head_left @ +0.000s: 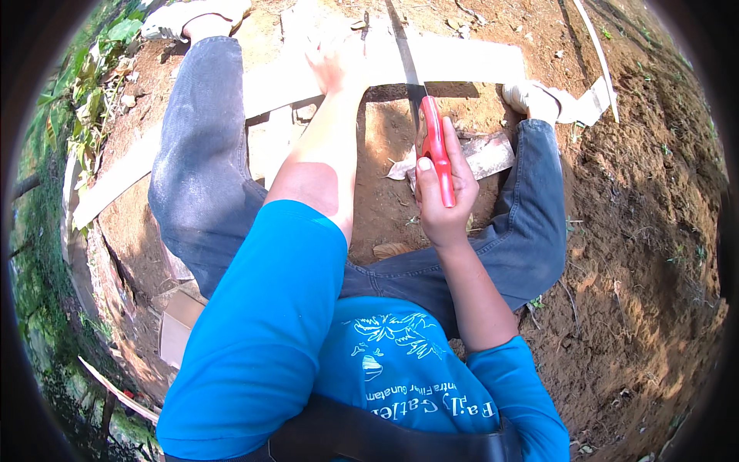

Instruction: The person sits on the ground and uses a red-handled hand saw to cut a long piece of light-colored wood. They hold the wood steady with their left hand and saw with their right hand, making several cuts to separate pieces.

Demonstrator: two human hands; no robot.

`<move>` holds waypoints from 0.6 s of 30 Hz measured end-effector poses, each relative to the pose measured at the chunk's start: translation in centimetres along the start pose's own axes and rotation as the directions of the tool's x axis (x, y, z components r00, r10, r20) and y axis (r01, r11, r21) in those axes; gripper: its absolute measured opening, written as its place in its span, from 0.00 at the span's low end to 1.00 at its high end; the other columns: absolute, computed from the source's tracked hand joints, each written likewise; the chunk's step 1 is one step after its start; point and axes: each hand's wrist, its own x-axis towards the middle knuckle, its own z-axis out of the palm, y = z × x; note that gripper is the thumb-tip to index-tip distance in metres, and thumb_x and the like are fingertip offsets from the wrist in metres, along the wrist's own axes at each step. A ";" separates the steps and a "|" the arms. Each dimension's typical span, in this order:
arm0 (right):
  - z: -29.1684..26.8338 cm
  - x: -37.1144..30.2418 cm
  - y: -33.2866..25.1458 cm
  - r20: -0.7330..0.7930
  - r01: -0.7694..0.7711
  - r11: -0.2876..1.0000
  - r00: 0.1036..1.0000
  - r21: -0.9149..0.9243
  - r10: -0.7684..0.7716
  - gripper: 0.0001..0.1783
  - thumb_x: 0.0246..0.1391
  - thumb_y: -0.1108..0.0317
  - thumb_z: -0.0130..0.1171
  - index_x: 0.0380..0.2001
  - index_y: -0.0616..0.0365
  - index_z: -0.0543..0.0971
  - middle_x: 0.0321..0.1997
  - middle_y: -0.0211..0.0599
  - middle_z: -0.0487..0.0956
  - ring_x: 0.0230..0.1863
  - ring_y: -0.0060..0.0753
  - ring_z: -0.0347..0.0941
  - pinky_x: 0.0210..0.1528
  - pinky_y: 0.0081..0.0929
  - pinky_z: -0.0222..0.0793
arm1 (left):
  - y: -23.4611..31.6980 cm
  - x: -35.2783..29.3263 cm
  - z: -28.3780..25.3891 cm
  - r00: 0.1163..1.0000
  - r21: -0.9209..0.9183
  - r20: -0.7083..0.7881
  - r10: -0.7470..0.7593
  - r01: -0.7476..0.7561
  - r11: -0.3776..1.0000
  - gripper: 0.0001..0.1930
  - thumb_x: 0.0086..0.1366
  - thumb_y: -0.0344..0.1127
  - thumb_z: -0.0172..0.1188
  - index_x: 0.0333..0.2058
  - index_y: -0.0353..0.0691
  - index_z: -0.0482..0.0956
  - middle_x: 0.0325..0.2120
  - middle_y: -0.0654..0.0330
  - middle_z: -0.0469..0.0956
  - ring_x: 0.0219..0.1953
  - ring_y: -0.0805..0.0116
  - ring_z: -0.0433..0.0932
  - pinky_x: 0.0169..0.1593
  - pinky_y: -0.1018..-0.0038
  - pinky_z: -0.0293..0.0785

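A handsaw with a red handle (436,150) is in my right hand (448,202); the fingers wrap round the grip, and the thumb lies along its side. Its long dark blade (403,42) points away from me and crosses a pale wooden plank (469,61). On that plank, left of the blade, my left hand (339,63) presses down with fingers spread. Strong sunlight washes out the fingertips and part of the board. Whether the teeth touch the wood is hard to make out.
My bent legs in dark jeans (202,123) frame the work, one shoe (531,98) by the plank's right end. A flat grey-brown scrap (485,156) lies on the brown soil beneath. Left are another long pale strip (115,181), a cardboard box (181,323) and green plants (88,127).
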 end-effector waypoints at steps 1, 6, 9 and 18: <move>0.1 0.0 0.4 0.013 0.011 1.000 1.000 -0.017 -0.011 0.35 0.61 0.80 0.54 0.72 0.67 0.60 0.57 0.38 0.78 0.38 0.10 0.70 0.40 0.11 0.69 | -0.1 0.0 0.0 1.000 0.009 -0.007 -0.001 0.001 1.000 0.21 0.69 0.55 0.55 0.49 0.50 0.84 0.57 0.55 0.77 0.63 0.57 0.71 0.71 0.47 0.51; -0.8 1.9 -2.5 -0.039 -0.098 0.986 0.994 0.135 0.104 0.35 0.61 0.79 0.54 0.71 0.69 0.61 0.56 0.42 0.78 0.39 0.12 0.72 0.41 0.13 0.71 | -0.3 -0.4 -0.1 1.000 0.044 -0.023 0.000 0.001 0.999 0.20 0.69 0.54 0.54 0.48 0.49 0.85 0.56 0.54 0.77 0.62 0.58 0.71 0.71 0.47 0.50; 0.0 1.7 -3.1 -0.036 -0.030 0.997 0.999 0.065 0.032 0.34 0.61 0.79 0.55 0.70 0.71 0.62 0.57 0.42 0.78 0.45 0.14 0.73 0.46 0.14 0.70 | -0.2 -0.2 -0.5 0.999 0.123 -0.038 0.011 -0.006 0.992 0.20 0.69 0.54 0.54 0.46 0.48 0.85 0.55 0.54 0.78 0.62 0.58 0.71 0.71 0.46 0.50; 0.8 1.9 -3.5 -0.020 0.083 0.996 0.996 -0.030 -0.084 0.34 0.60 0.79 0.55 0.70 0.69 0.63 0.55 0.38 0.78 0.39 0.12 0.72 0.39 0.13 0.70 | -0.4 -0.6 -0.8 0.999 -0.247 0.037 -0.001 0.010 0.969 0.19 0.68 0.53 0.55 0.46 0.45 0.79 0.55 0.55 0.75 0.64 0.56 0.67 0.71 0.45 0.47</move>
